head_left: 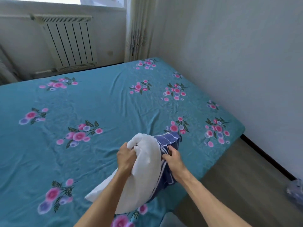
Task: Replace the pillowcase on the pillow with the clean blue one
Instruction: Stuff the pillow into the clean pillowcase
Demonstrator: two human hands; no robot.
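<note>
A bare white pillow (144,171) is held above the near part of the bed, one end up, its lower end near the sheet. My left hand (126,158) grips the pillow's upper corner, fingers curled into the stuffing. A dark blue pillowcase with white stripes (168,140) is bunched along the pillow's right side. My right hand (173,158) pinches a fold of that pillowcase next to the pillow. How far the pillow sits inside the case is hidden by the folds.
The bed wears a teal sheet with pink flower prints (98,102). A white radiator (70,45) and a curtain (139,30) stand beyond the bed. A wall runs along the right, with wooden floor (237,185) beside the bed. A bluish cloth (295,190) lies on the floor at far right.
</note>
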